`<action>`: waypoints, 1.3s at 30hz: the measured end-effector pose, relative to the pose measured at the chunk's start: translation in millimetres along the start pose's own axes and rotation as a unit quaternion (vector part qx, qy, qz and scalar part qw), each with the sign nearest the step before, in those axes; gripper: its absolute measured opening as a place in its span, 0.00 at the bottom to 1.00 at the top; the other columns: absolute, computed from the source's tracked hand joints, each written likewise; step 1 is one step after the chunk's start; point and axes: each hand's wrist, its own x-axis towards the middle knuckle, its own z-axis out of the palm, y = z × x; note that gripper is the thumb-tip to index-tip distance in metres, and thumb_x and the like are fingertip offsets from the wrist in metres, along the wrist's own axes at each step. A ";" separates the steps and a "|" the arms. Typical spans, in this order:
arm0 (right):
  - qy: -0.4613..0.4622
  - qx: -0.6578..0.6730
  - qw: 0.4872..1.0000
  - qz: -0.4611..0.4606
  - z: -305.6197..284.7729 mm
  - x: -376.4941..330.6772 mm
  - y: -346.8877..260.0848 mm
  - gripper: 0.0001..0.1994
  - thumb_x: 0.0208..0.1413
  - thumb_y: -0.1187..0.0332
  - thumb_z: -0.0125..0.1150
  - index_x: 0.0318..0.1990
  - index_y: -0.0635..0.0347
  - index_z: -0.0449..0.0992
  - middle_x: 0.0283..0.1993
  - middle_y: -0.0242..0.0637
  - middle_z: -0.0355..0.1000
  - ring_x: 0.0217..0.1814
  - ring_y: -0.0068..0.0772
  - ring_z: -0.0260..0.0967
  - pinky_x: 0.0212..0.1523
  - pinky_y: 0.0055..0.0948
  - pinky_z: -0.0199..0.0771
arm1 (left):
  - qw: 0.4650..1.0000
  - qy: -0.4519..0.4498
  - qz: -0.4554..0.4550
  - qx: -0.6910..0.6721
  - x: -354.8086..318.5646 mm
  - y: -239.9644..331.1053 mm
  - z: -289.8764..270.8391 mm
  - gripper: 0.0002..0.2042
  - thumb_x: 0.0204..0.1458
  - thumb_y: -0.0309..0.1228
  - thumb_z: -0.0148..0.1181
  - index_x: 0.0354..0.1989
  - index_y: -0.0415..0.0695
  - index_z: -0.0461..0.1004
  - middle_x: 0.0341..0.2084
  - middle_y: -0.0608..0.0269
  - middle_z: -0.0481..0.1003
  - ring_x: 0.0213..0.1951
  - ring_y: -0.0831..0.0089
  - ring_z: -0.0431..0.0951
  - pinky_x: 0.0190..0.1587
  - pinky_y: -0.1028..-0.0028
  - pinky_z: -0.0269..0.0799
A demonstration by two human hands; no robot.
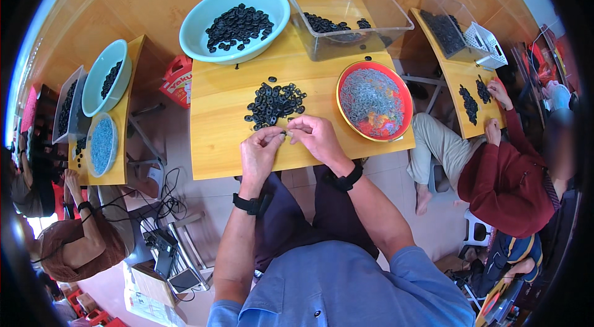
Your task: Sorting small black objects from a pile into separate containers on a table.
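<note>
My left hand point(261, 152) and my right hand point(317, 139) meet near the front edge of the yellow table point(223, 135), fingertips pinched close together. A small dark piece point(284, 133) shows at the left fingertips. What the right fingertips pinch is too small and covered to tell. Just beyond my hands lies a loose pile of small black ring-like parts point(276, 104). To the right stands a red bowl point(405, 90) with a heap of thin grey metal pieces point(370, 93), like screws or pins.
Behind the pile stand a pale teal basin point(193, 33) of black parts and a clear plastic bin point(337, 50) with more. One person point(507, 185) handles black parts at the right table point(442, 48); another person point(86, 240) sits at the left. Cables point(172, 194) hang at lower left.
</note>
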 end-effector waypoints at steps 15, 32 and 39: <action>-0.004 -0.085 0.996 -0.001 7.8 -2.4 -13.9 0.06 0.59 0.74 0.59 0.37 0.69 0.76 0.29 0.32 0.75 0.28 0.18 0.72 0.31 0.21 0.70 | 0.999 0.006 -0.002 -0.042 3.4 -5.1 -0.7 0.08 0.55 0.22 0.64 0.41 0.32 0.80 0.29 0.62 0.81 0.30 0.80 0.79 0.36 0.80 0.75; 0.003 -0.016 1.000 -0.024 4.4 3.4 -1.7 0.07 0.60 0.73 0.59 0.38 0.69 0.77 0.28 0.35 0.77 0.24 0.20 0.73 0.26 0.23 0.72 | 0.995 0.015 -0.026 -0.095 5.8 -1.6 1.8 0.08 0.56 0.21 0.62 0.42 0.31 0.79 0.30 0.60 0.81 0.31 0.79 0.80 0.36 0.80 0.75; 0.171 -0.118 0.978 0.006 -2.5 2.2 -7.6 0.06 0.58 0.77 0.57 0.41 0.66 0.77 0.32 0.39 0.76 0.29 0.29 0.75 0.31 0.27 0.73 | 0.987 0.023 -0.040 -0.153 6.9 -2.8 -1.7 0.09 0.56 0.20 0.62 0.44 0.30 0.77 0.32 0.58 0.81 0.32 0.78 0.81 0.37 0.80 0.76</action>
